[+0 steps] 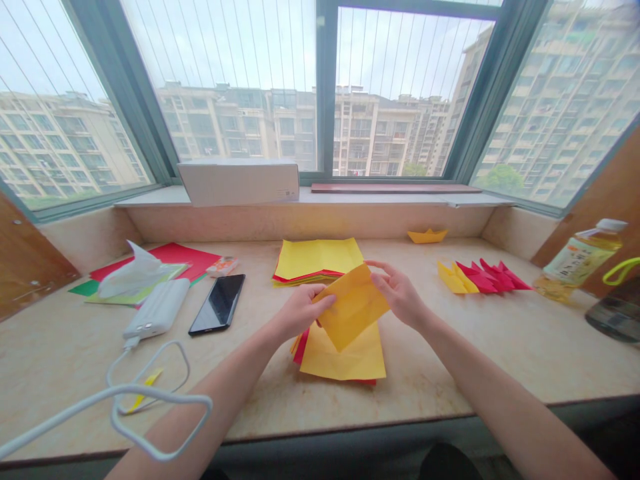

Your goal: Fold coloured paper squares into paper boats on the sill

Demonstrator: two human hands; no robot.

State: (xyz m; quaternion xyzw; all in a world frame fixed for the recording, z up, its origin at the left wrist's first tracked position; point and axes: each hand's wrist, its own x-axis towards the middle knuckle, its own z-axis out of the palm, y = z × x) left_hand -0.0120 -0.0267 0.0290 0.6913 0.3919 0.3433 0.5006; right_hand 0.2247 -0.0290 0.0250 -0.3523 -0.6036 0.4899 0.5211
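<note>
Between my two hands a sheet of yellow-orange paper [353,308] is held up at a tilt, one corner pointing down. My left hand [300,310] pinches its left side, thumb on top. At its upper right edge, my right hand [397,293] grips the paper between thumb and fingers. Below it lies a loose pile of yellow and red paper [345,363], a yellow sheet uppermost. Just beyond my hands is a neater stack of coloured paper [320,259], also with yellow on top and red showing beneath.
At the right are folded yellow paper [456,277] and red paper pieces [493,277], a drink bottle [575,260] and a dark container [617,310]. A yellow paper boat [427,236] sits behind. Leftward lie a phone [218,304], a power bank [157,308] and a looping white cable [165,397].
</note>
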